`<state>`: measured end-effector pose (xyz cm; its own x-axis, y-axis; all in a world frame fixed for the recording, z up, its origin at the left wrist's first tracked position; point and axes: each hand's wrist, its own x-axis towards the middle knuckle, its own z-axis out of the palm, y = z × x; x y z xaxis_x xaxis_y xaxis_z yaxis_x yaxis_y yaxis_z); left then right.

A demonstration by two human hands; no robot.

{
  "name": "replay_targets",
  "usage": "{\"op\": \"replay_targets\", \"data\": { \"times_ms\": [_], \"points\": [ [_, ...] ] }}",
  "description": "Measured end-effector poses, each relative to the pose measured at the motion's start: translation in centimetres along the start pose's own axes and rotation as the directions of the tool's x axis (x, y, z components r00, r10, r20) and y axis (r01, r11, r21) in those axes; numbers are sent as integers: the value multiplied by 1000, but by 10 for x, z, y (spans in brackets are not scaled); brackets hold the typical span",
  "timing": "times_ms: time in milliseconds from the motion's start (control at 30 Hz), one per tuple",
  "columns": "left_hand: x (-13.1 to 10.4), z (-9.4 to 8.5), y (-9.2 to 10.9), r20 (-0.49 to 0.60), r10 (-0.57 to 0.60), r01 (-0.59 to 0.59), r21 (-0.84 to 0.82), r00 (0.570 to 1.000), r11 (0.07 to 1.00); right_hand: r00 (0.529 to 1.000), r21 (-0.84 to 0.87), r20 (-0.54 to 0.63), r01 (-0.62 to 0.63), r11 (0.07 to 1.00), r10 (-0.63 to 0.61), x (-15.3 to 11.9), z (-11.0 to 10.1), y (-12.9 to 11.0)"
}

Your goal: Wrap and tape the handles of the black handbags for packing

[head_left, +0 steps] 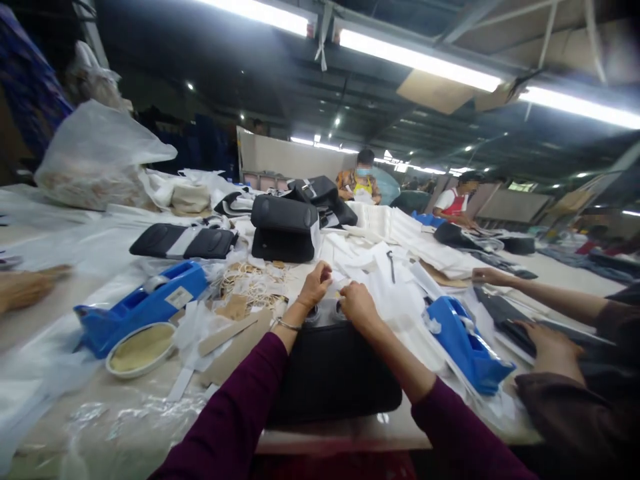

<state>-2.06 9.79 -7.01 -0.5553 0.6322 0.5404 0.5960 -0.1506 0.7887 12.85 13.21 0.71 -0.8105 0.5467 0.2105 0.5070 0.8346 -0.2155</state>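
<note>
A black bag (340, 380) lies on the table directly before me, under both forearms. My left hand (316, 285), with a bracelet at the wrist, is just above its far edge beside a dark round fitting (313, 315). Its fingers are curled together, and what they pinch, if anything, is too small to name. My right hand (359, 305) is closed at the second round fitting (341, 309), its fingertips partly hidden. A small gap separates the hands.
Blue tape dispensers stand left (145, 300) and right (465, 343). A round dish (141, 349), strings (253, 283) and white wrapping surround the work. Black bags (283, 227) lie beyond. A neighbour's hands (550, 347) work at right; a blurred hand (33, 287) shows at left.
</note>
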Motion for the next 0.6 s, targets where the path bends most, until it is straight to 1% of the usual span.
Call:
{"op": "replay_targets", "data": {
  "times_ms": [67, 167, 233, 300, 367, 433, 467, 500, 600],
  "points": [
    [-1, -1, 0, 1, 5, -5, 8, 1000, 1000, 999, -62, 1, -49, 997, 49, 33, 15, 3],
    [1, -2, 1, 10, -8, 7, 37, 1000, 999, 997, -42, 0, -75, 996, 75, 58, 38, 3],
    [1, -4, 4, -5, -37, 37, 79, 999, 996, 996, 4, -3, -91, 996, 91, 66, 49, 2],
    [1, -6, 8, -61, -88, 96, 146, 994, 985, 996, 82, -8, -86, 993, 87, 72, 56, 2],
    [-3, -10, 11, -133, -153, 181, 229, 979, 957, 998, 188, -15, -50, 981, 54, 75, 61, 5],
    [-8, -13, 13, -159, -215, 255, 310, 964, 916, 999, 299, -32, -9, 954, 19, 75, 66, 11],
    [-12, -14, 13, -143, -244, 279, 345, 959, 896, 999, 348, -48, 9, 937, 8, 74, 69, 14],
    [-15, -16, 12, -105, -271, 291, 374, 957, 881, 998, 390, -68, 25, 920, 1, 73, 72, 17],
    [-22, -19, 3, 73, -343, 283, 422, 936, 861, 992, 486, -127, 70, 871, -9, 70, 79, 23]
  ]
}}
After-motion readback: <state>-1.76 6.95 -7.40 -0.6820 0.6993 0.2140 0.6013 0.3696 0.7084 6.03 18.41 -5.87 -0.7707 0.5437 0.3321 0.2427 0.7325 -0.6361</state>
